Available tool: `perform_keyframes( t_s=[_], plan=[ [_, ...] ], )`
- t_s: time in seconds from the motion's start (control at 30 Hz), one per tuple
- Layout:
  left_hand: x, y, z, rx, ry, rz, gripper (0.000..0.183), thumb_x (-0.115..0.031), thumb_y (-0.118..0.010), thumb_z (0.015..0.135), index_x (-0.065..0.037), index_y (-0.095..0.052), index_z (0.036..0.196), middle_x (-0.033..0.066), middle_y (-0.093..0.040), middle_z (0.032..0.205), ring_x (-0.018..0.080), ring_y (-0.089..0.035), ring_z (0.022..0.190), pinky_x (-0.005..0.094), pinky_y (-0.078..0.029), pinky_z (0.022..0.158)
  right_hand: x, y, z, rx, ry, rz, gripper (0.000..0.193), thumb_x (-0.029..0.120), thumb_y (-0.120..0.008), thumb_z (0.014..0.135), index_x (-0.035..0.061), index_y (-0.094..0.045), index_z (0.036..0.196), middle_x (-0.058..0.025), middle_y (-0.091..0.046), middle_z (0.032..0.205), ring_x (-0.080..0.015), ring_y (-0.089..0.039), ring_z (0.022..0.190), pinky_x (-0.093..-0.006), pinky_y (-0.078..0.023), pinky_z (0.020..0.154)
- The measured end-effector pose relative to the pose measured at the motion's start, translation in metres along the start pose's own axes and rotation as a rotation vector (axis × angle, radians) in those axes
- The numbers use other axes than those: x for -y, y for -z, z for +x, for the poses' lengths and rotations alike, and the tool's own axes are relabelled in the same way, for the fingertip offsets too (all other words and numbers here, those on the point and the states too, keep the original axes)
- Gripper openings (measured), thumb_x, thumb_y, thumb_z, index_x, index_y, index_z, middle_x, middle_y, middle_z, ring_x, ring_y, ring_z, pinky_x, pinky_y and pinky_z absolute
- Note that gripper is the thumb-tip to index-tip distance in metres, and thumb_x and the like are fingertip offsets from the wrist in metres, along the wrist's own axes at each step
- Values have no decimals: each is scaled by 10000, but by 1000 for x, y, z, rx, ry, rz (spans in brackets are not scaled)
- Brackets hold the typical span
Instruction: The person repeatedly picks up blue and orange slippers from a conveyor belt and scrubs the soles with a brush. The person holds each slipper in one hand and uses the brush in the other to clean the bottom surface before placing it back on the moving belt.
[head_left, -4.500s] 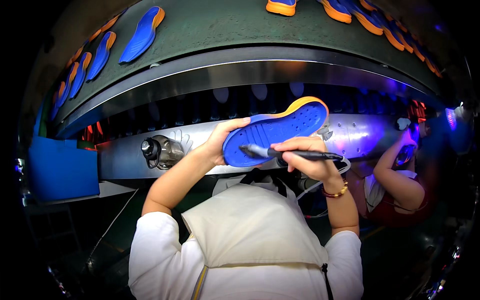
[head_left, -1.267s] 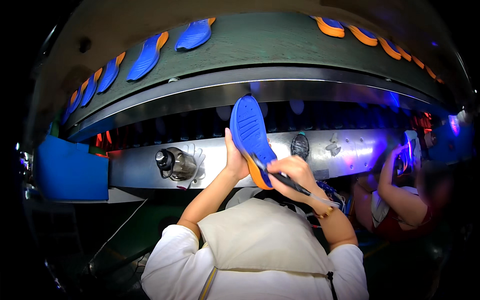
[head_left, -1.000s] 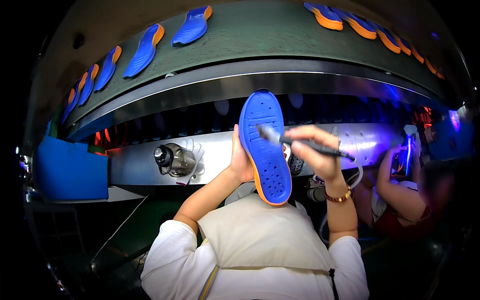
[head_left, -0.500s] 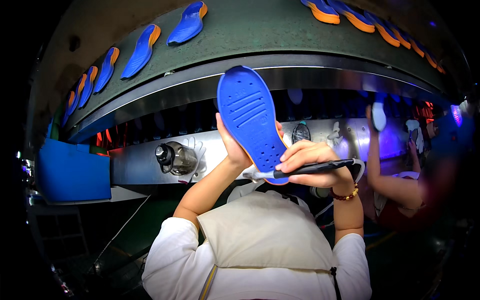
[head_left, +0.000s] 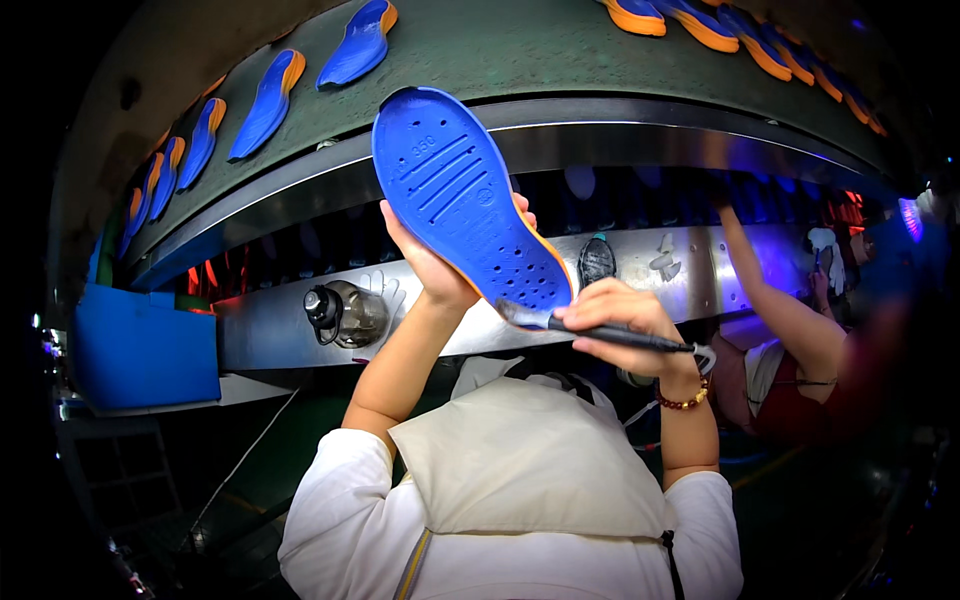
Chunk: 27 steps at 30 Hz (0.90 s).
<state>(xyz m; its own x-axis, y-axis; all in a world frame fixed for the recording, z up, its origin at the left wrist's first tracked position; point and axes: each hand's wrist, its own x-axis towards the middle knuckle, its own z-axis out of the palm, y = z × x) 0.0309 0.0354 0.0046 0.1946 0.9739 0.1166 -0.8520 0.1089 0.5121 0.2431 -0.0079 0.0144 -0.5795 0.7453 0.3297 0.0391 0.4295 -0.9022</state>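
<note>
My left hand (head_left: 440, 265) grips a blue shoe sole (head_left: 455, 195) with an orange rim, thumb on one edge and fingertips showing at the other. It is tilted up, its grooved and holed face toward me. My right hand (head_left: 630, 325) is closed on the black handle of a brush (head_left: 620, 336), from which a pale tube runs back past the wrist. The pale head of the brush lies against the near end of the sole. A beaded bracelet (head_left: 684, 400) is on my right wrist.
A green belt (head_left: 480, 60) carries several similar soles behind a metal rail (head_left: 560, 112). On the steel ledge (head_left: 480, 325) stand a bottle (head_left: 352, 312), a dark shoe-shaped piece (head_left: 597, 260) and pale gloves (head_left: 665, 258). A co-worker's arm (head_left: 775, 280) reaches in at right.
The sole has shifted left and upward, leaning further left at its far end. The brush handle now slopes the other way, its head on the sole's near edge. The co-worker's arm has reached farther forward.
</note>
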Motion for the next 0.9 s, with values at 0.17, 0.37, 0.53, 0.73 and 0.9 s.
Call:
perform_keyframes(
  t_s=[0.17, 0.37, 0.53, 0.73, 0.9],
  plan=[
    [-7, -3, 2, 51, -11, 30, 1005, -795, -94, 709, 20, -431, 1190, 224, -556, 1004, 349, -570, 879, 455, -464, 801, -23, 11, -8, -69, -50, 512, 219, -34, -679, 662, -16, -640, 877, -139, -639, 922, -224, -563, 944, -316, -436, 845],
    [25, -20, -21, -23, 82, -74, 907, -729, -228, 773, 3, -315, 1301, 216, -449, 1216, 323, -484, 1086, 443, -407, 902, -13, -24, 6, -374, -181, 1060, 185, 3, -614, 771, -54, -589, 945, -182, -606, 1003, -202, -595, 917, -281, -481, 782],
    [20, 16, -16, -2, 265, -39, 645, -485, -349, 861, -34, -308, 1320, 199, -441, 1248, 311, -479, 1112, 444, -397, 925, 4, -10, 5, -108, -303, 543, 212, -51, -626, 741, -24, -620, 951, -143, -634, 971, -105, -594, 725, -221, -488, 683],
    [1, 17, -15, 80, 484, 132, 554, -342, -437, 854, 5, -361, 1279, 159, -516, 1179, 234, -538, 1045, 339, -407, 927, 10, 10, 18, 3, -234, 189, 216, -74, -631, 711, -12, -631, 918, -159, -631, 982, -125, -624, 749, -197, -500, 547],
    [-13, 17, -9, 103, 773, 169, 560, -345, -441, 845, -15, -360, 1290, 153, -510, 1184, 225, -538, 1038, 348, -433, 893, 16, 21, 18, 367, 49, 147, 228, -64, -676, 670, -19, -646, 891, -165, -645, 921, -259, -630, 894, -316, -495, 807]
  ],
)
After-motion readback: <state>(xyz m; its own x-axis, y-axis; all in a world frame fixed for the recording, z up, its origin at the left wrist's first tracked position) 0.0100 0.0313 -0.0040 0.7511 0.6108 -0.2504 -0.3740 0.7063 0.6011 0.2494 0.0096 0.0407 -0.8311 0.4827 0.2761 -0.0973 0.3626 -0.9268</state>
